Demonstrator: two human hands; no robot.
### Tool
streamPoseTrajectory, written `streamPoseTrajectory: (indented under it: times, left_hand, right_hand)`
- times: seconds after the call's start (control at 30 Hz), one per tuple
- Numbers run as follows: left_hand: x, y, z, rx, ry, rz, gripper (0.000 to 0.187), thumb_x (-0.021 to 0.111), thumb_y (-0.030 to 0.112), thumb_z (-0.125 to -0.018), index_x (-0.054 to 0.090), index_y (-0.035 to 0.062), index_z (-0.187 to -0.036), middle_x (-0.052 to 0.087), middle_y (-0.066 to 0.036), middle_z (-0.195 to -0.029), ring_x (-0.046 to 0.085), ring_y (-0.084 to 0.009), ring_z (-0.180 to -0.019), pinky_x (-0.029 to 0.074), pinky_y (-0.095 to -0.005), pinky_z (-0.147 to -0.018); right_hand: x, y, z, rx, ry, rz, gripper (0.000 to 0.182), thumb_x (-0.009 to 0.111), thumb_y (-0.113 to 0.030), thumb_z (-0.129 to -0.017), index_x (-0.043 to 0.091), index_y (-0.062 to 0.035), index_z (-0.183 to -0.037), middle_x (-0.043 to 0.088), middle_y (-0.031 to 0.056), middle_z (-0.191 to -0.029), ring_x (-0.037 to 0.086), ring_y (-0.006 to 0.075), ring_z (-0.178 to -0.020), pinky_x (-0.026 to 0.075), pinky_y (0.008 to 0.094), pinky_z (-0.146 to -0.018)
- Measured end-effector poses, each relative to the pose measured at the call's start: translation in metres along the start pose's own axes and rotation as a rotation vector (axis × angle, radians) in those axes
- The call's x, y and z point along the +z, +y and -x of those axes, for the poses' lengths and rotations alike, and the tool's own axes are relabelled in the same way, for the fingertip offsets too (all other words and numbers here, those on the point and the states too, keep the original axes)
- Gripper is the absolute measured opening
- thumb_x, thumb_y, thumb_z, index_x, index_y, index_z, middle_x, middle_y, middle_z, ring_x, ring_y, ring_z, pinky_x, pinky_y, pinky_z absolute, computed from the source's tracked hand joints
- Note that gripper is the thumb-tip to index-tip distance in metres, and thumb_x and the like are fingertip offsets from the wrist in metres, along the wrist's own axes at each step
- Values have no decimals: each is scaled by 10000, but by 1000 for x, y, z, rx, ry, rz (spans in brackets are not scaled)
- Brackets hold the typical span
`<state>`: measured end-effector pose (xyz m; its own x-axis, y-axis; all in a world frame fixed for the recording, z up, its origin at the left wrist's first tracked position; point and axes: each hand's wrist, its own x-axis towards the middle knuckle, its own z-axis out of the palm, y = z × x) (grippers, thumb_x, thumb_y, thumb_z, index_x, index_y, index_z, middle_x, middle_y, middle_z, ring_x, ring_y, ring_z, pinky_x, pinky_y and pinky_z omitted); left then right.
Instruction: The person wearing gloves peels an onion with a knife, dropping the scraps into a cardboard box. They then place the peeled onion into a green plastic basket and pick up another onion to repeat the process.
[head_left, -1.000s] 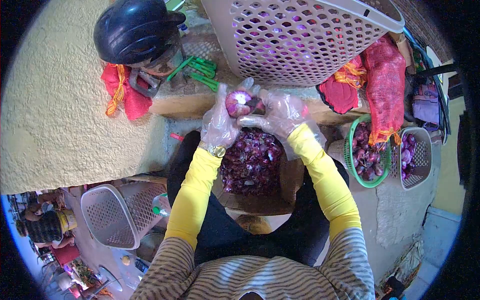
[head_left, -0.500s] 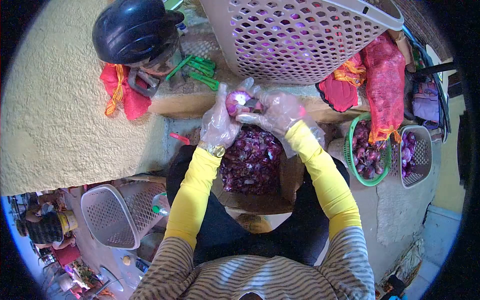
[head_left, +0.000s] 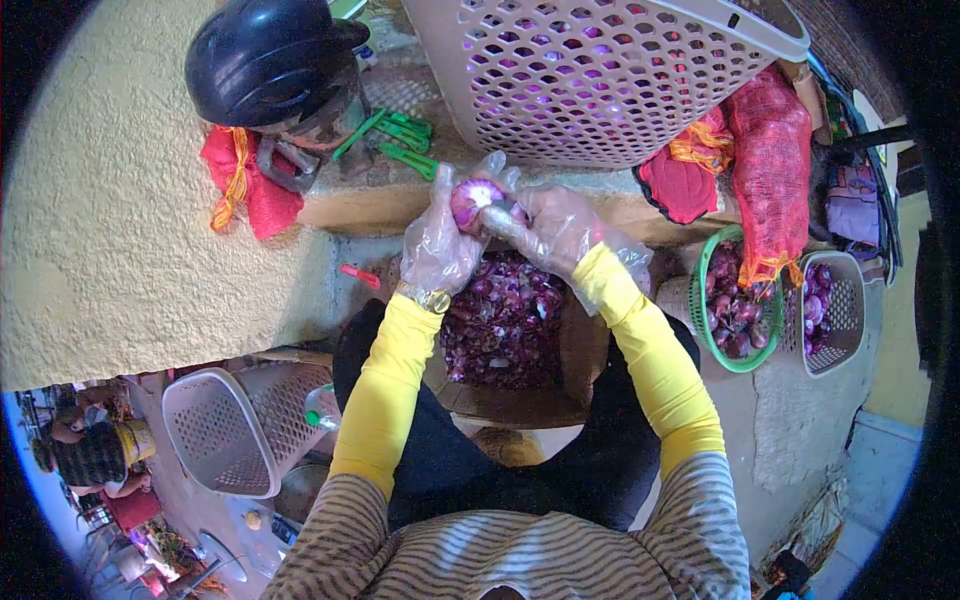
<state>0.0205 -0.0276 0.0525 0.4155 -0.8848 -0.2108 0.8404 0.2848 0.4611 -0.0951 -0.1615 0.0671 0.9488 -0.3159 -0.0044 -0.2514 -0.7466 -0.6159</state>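
My left hand [head_left: 440, 235], in a clear plastic glove, holds a purple and white onion [head_left: 470, 207] between thumb and fingers. Against the onion's right side is my right hand [head_left: 555, 228], gloved too, its fingers closed round a small tool that is mostly hidden. The right thumb touches the onion. Below both hands, a cardboard box [head_left: 583, 365] between my knees holds many purple onion skins [head_left: 505, 320].
A large perforated basket [head_left: 600, 85] of onions stands ahead. Green cutters [head_left: 408, 160] and a black helmet [head_left: 265, 65] lie left of it. At right are a green basket [head_left: 707, 345], a grey basket [head_left: 850, 300] and a red net sack [head_left: 770, 170]. A person [head_left: 90, 450] is far left.
My right thumb has moved up onto the onion, and the right fingers have drawn in closer. My left hand keeps the onion in nearly the same place.
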Motion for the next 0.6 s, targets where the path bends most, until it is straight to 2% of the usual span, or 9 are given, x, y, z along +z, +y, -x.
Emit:
streamPoseTrajectory:
  times: [0.03,0.1,0.13,0.2,0.33,0.43,0.5,0.53,0.6]
  left_hand:
    - [1,0,0,0,0,-1,657,340,510,-1072,491,-41,-1395,521,-197,-1433,509,-317,-1330,458,-471,-1098]
    - [4,-1,-1,75,16,-73,639,344,524,-1067,542,-30,-1314,515,-195,-1441,488,-326,-1353,453,-480,-1101]
    - [7,-1,0,75,16,-74,639,344,524,-1067,542,-30,-1314,515,-195,-1441,488,-326,-1353,453,-480,-1101]
    - [12,0,2,130,57,-130,634,341,540,-1062,571,-23,-1240,515,-182,-1445,483,-327,-1354,448,-484,-1100]
    - [5,-4,0,194,30,-212,647,338,546,-1061,557,-11,-1304,543,-165,-1416,512,-311,-1325,441,-474,-1103]
    - [3,-4,1,181,56,-179,653,328,541,-1065,519,3,-1381,577,-155,-1371,545,-290,-1289,455,-453,-1089]
    - [-3,-1,-1,120,42,-109,676,344,561,-1052,423,44,-1480,492,-126,-1473,504,-301,-1327,413,-458,-1134]
    - [-1,1,1,122,42,-108,676,344,561,-1052,423,44,-1480,492,-126,-1473,504,-301,-1327,413,-458,-1134]
    - [3,6,8,118,102,-200,683,326,561,-1056,407,47,-1497,488,-127,-1478,506,-301,-1325,416,-447,-1133]
  right_hand:
    - [1,0,0,0,0,-1,486,628,-508,-940,736,-42,-1026,696,194,-781,681,338,-710,524,423,-698]
    - [3,-2,0,-22,-16,-291,557,556,-601,-938,745,-86,-1036,698,238,-893,676,407,-851,529,470,-784]
    - [4,-2,0,-22,-15,-292,557,556,-601,-938,745,-86,-1036,698,238,-893,676,407,-851,529,470,-784]
    - [7,0,0,38,-78,-352,540,566,-566,-948,707,-95,-1172,696,247,-963,671,401,-897,528,461,-817]
    - [5,-4,3,43,-75,-350,525,572,-555,-948,714,-95,-1158,705,218,-921,677,395,-863,536,454,-796]
    - [-3,-15,7,6,31,-155,519,575,-573,-936,737,-98,-1068,711,182,-877,686,380,-830,543,458,-760]
    - [-7,-19,8,-37,0,38,544,584,-624,-907,743,-105,-933,707,147,-818,688,367,-771,545,467,-712]
    - [-5,-18,8,-38,-1,39,544,584,-624,-907,743,-105,-933,707,147,-818,688,367,-771,545,467,-712]
    - [-1,-18,10,-148,63,199,590,572,-675,-887,722,-106,-839,695,138,-776,682,363,-727,541,474,-686]
